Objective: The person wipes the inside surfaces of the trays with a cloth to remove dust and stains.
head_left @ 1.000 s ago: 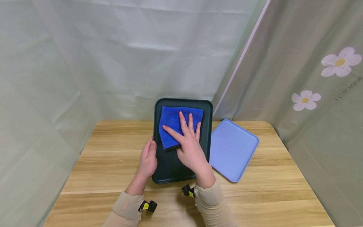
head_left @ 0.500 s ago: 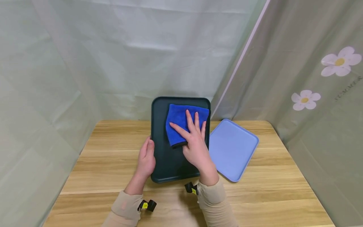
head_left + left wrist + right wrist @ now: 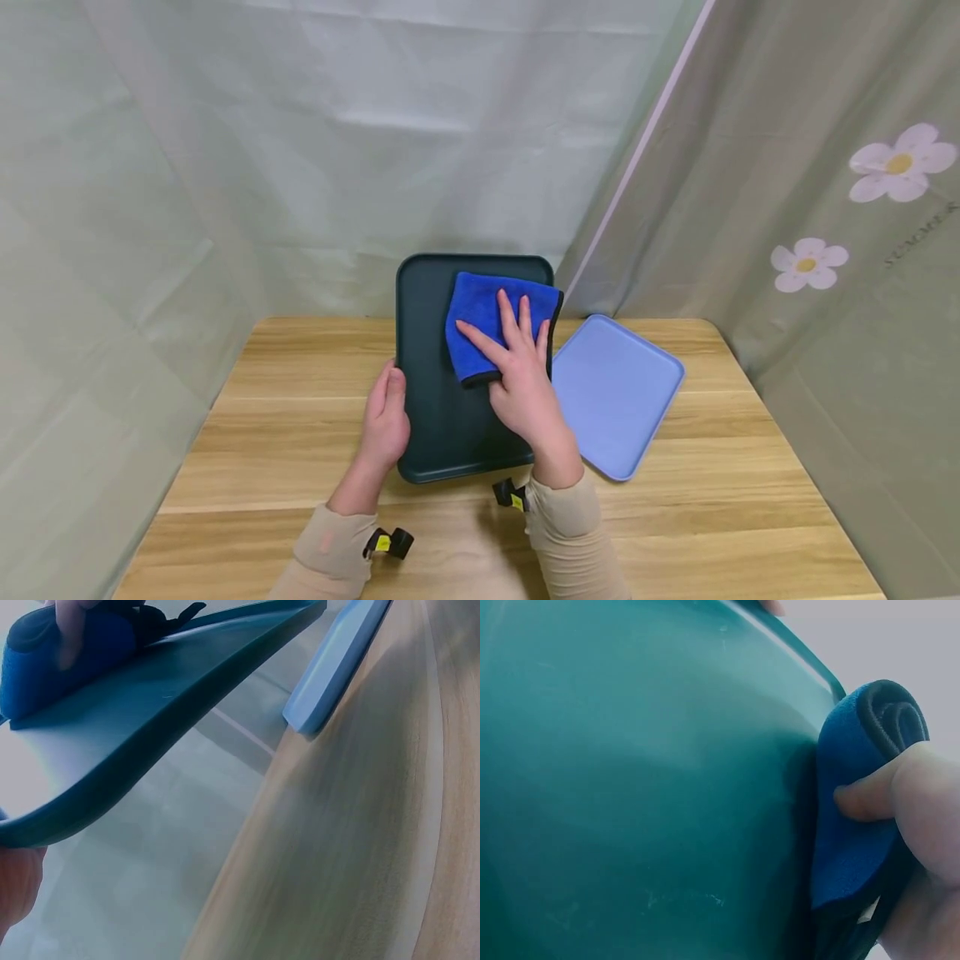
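A dark green rectangular tray (image 3: 453,433) is tilted up above the table in the head view. My left hand (image 3: 386,421) grips its left edge, thumb along the rim and fingers behind, out of sight. A folded blue cloth (image 3: 474,300) with black edging lies against the tray's face, its right side overlapping the right rim. My right hand (image 3: 523,387) presses on the cloth with fingers spread and straight; the thumb is hidden in the head view. In the right wrist view the cloth (image 3: 855,855) appears as a thick rolled fold, with a fingertip on it.
A light blue tray (image 3: 618,396) lies flat on the wooden table (image 3: 292,450), to the right of the green one and partly behind the right hand. Pale curtains (image 3: 360,150) hang behind the table, and a flowered one (image 3: 847,358) at the right.
My right hand and the blue cloth have slid right and slightly up across the green tray, onto its right rim. The green tray and my left hand have shifted slightly left.
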Demonstrator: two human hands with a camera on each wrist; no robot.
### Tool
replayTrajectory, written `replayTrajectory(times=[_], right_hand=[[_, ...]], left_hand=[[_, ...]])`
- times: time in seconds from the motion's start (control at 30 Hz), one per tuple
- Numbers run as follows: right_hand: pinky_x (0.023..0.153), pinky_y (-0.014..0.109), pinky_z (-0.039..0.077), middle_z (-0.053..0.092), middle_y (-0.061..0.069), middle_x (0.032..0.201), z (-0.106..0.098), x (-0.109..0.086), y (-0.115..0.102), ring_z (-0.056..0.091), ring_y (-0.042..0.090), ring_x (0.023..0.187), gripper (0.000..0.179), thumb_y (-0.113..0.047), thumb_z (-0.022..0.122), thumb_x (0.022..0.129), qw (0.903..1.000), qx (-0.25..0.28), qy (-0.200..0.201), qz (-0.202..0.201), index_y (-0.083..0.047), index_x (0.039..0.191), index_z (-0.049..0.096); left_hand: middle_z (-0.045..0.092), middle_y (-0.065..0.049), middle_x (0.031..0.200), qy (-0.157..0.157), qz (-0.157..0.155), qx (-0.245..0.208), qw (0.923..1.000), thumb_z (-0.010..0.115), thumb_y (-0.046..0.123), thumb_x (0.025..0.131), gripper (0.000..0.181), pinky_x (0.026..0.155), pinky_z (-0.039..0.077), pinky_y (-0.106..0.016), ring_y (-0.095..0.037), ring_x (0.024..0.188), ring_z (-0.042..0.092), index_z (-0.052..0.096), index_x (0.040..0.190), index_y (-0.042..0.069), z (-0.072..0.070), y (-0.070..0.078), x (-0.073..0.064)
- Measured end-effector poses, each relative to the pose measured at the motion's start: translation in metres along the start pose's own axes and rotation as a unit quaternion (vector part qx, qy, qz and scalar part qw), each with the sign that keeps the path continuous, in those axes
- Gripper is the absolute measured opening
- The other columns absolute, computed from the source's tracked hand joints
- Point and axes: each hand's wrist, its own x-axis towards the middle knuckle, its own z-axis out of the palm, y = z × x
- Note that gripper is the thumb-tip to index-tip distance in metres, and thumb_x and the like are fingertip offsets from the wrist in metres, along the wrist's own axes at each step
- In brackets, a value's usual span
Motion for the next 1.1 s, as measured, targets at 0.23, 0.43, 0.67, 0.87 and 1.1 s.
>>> replayTrajectory(times=[0.23, 0.43, 0.67, 0.87, 1.1], right_hand=[[0.121, 0.075, -0.01, -0.006, 0.005, 0.18, 0.002, 0.001, -0.004, -0.016, 0.037, 0.162, 0.106, 0.027, 0.051, 0.078, 0.9997, -0.003, -0.024, -0.011, -0.037, 0.162, 0.049], [0.121, 0.075, -0.01, -0.006, 0.006, 0.18, 0.004, 0.001, -0.008, -0.017, 0.038, 0.162, 0.105, 0.027, 0.052, 0.078, 0.9995, -0.002, -0.022, -0.02, -0.037, 0.162, 0.049], [0.121, 0.075, -0.008, -0.005, 0.006, 0.18, 0.008, 0.001, -0.015, -0.016, 0.037, 0.162, 0.103, 0.024, 0.057, 0.079, 0.9989, -0.012, -0.036, -0.028, -0.038, 0.161, 0.05], [0.121, 0.075, -0.01, -0.005, 0.006, 0.18, 0.013, 0.002, -0.022, -0.016, 0.038, 0.162, 0.102, 0.023, 0.057, 0.078, 0.9979, -0.01, -0.05, -0.04, -0.037, 0.16, 0.051], [0.121, 0.074, -0.011, -0.008, 0.006, 0.179, 0.015, 0.002, -0.026, -0.017, 0.038, 0.161, 0.103, 0.022, 0.06, 0.079, 0.9966, -0.014, -0.065, -0.049, -0.038, 0.161, 0.05]], left_hand=[[0.021, -0.029, 0.172, 0.013, -0.024, 0.01, 0.9996, 0.032, 0.043, 0.118, 0.072, 0.129, 0.012, -0.059, -0.042, 0.161, 0.015, 0.019, 0.165, -0.011, 0.001, 0.003, -0.001], [0.024, -0.028, 0.172, -0.001, -0.006, 0.01, 0.9999, 0.03, 0.044, 0.118, 0.072, 0.129, 0.013, -0.061, -0.042, 0.16, 0.018, 0.021, 0.165, -0.011, 0.002, 0.002, -0.001], [0.036, -0.024, 0.168, -0.012, 0.022, -0.008, 0.9997, 0.028, 0.038, 0.119, 0.063, 0.128, 0.02, -0.059, -0.037, 0.156, 0.03, 0.03, 0.164, -0.006, 0.002, -0.001, -0.001], [0.037, -0.025, 0.167, 0.0, 0.039, 0.003, 0.9993, 0.026, 0.036, 0.12, 0.061, 0.129, 0.017, -0.058, -0.037, 0.157, 0.028, 0.034, 0.162, -0.007, 0.003, -0.001, 0.0], [0.038, -0.023, 0.166, -0.008, 0.053, -0.003, 0.9985, 0.024, 0.033, 0.12, 0.059, 0.129, 0.018, -0.056, -0.036, 0.156, 0.031, 0.034, 0.163, -0.006, 0.003, -0.002, 0.002]])
